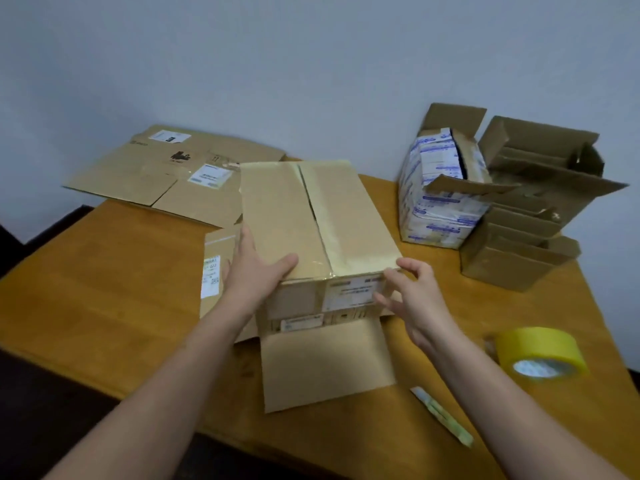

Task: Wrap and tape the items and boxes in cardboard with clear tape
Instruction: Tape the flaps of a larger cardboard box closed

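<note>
A brown cardboard box [311, 216] stands in the middle of the wooden table [104, 292], its top flaps folded over and taped along the seam. One loose flap [325, 365] lies flat toward me. My left hand [256, 268] rests on the box's near left corner, thumb over the top, fingers down the left side. My right hand [412, 292] is at the near right corner; its fingertips touch the top edge with the fingers loosely spread. A roll of yellowish clear tape [540, 351] lies on the table to the right.
Flattened cardboard sheets [166, 174] lie at the back left. A box wrapped in blue-and-white printed tape [440, 195] and open brown boxes [533, 209] stand at the back right. A thin cutter [443, 415] lies near the front edge. The wall is behind.
</note>
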